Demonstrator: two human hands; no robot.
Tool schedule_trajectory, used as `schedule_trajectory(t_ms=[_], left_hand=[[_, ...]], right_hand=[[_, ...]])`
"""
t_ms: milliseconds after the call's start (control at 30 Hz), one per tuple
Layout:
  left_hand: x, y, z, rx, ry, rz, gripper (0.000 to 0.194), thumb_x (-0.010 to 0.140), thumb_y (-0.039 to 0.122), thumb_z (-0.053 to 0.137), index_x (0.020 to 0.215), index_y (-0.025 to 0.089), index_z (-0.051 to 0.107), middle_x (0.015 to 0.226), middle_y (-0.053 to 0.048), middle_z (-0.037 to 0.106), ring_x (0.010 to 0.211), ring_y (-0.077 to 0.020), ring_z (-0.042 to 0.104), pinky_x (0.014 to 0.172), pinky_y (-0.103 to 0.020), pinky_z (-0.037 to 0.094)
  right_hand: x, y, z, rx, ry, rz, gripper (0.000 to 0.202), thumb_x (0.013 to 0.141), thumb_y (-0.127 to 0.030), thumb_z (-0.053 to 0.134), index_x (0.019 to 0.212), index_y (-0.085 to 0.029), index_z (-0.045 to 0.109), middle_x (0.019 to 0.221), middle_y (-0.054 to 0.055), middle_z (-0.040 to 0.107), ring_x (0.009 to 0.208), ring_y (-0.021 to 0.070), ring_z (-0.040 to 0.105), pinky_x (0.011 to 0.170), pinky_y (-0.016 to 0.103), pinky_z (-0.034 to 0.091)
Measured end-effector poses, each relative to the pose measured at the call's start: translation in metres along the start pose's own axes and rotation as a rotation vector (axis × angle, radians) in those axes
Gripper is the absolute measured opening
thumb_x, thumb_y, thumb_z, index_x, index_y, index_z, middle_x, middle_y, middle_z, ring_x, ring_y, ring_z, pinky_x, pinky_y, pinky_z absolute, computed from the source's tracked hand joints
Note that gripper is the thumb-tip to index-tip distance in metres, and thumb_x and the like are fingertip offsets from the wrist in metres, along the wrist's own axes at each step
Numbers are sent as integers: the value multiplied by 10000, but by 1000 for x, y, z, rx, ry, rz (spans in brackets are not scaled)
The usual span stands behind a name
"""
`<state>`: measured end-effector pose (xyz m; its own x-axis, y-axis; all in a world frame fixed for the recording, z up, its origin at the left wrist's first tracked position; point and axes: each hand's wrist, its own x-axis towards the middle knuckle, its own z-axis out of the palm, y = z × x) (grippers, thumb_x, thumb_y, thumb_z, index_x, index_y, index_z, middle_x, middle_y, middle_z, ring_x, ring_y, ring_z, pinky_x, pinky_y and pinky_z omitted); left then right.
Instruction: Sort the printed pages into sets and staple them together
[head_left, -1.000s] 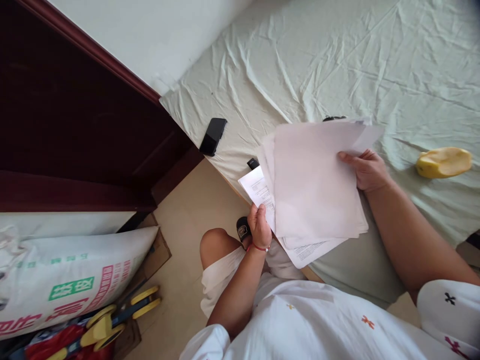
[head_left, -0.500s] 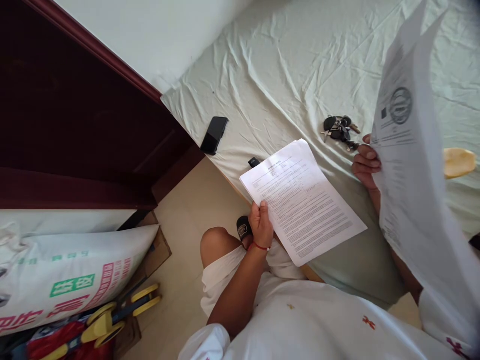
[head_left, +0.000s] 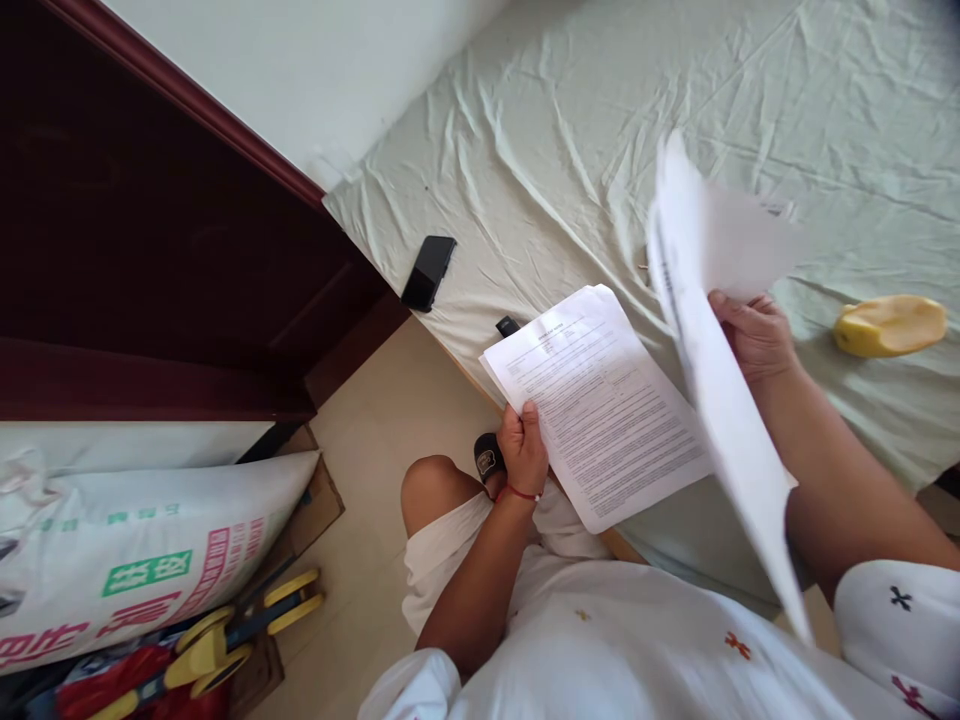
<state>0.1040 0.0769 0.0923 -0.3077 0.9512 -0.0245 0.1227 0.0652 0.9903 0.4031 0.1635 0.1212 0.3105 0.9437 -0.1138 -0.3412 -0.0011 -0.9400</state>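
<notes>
A stack of printed paper sheets (head_left: 607,420) is gripped along its left edge by my left hand (head_left: 523,445), thumb on top. My right hand (head_left: 754,330) pinches more paper sheets (head_left: 720,400), raised, curved and partly blurred. They stand nearly edge-on to me and overlap the right side of the stack. Their printing is mostly turned from view. Past the top left corner of the stack, a small black object (head_left: 508,326) lies on the bed; its kind I cannot make out.
A black phone (head_left: 429,272) lies near the edge of the sheet-covered bed (head_left: 555,150). To the right of my right hand is a yellow, hollowed fruit-like object (head_left: 889,326). On the floor side are a printed white sack (head_left: 165,550) and a yellow-wheeled item (head_left: 210,650).
My right hand has swung the raised sheets leftward, toward the stack. They now cover most of the keys and expose the yellow object. My left hand and its stack have barely moved.
</notes>
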Motion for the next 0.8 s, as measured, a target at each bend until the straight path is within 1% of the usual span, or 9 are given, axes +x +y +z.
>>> schedule_trajectory(t_ms=[33, 100, 167, 267, 367, 467, 533, 667, 800], left_hand=[[0, 0, 0, 1, -1, 4, 502, 963, 682, 599, 1048, 205, 732, 961, -68, 780, 983, -228, 730, 900, -361, 588], [0, 0, 0, 10, -4, 5, 503, 971, 680, 585, 1053, 205, 727, 956, -66, 780, 956, -223, 728, 878, -354, 588], [0, 0, -1, 40, -6, 5, 502, 975, 679, 578, 1049, 205, 722, 923, -57, 775, 918, -218, 722, 844, -342, 585], [1, 0, -3, 108, 0, 46, 466, 980, 653, 593, 1022, 205, 715, 889, -41, 767, 878, -206, 712, 828, -318, 562], [2, 0, -5, 153, 4, 92, 451, 975, 642, 608, 989, 202, 708, 889, -46, 763, 855, -202, 700, 824, -310, 542], [3, 0, -5, 182, 6, 93, 460, 967, 652, 611, 931, 201, 694, 813, -35, 733, 810, -195, 672, 798, -301, 527], [3, -1, -6, 190, 9, 88, 464, 964, 656, 615, 911, 201, 688, 772, -21, 710, 787, -183, 655, 784, -287, 516], [3, -2, -6, 199, 6, 95, 467, 964, 657, 613, 940, 196, 688, 788, -15, 720, 745, -166, 638, 741, -274, 502], [3, -1, -6, 215, 13, 115, 479, 965, 665, 604, 916, 194, 677, 760, -10, 711, 706, -159, 622, 703, -273, 492]], right_hand=[[-3, -1, 4, 47, 25, 6, 342, 623, -408, 915, 858, -257, 719, 968, 51, 810, 904, 281, 739, 809, 419, 610], [-6, 0, 10, 78, 29, 34, 348, 604, -355, 944, 879, -257, 754, 954, 30, 822, 852, 278, 752, 815, 431, 631], [-8, 1, 12, 24, -15, 86, 378, 609, -369, 957, 924, -262, 777, 922, 17, 822, 789, 266, 749, 779, 432, 643], [-6, 7, 9, -148, -91, 118, 367, 655, -444, 946, 928, -266, 775, 877, 6, 808, 704, 230, 721, 668, 392, 636], [-1, 14, 5, -367, -172, 24, 332, 720, -496, 902, 932, -276, 773, 864, 3, 792, 680, 221, 700, 604, 368, 614], [4, 18, 2, -578, -242, -99, 334, 797, -507, 837, 1045, -291, 780, 867, 3, 781, 715, 242, 706, 608, 377, 611], [5, 19, 1, -682, -288, -119, 370, 828, -512, 809, 1120, -288, 771, 883, 10, 783, 736, 253, 715, 623, 384, 612], [5, 16, 3, -747, -339, -103, 432, 857, -541, 771, 1201, -282, 744, 968, 34, 799, 800, 282, 738, 679, 418, 626], [4, 15, 4, -789, -311, -156, 399, 850, -525, 781, 1160, -275, 748, 980, 46, 791, 854, 300, 737, 766, 464, 629]])
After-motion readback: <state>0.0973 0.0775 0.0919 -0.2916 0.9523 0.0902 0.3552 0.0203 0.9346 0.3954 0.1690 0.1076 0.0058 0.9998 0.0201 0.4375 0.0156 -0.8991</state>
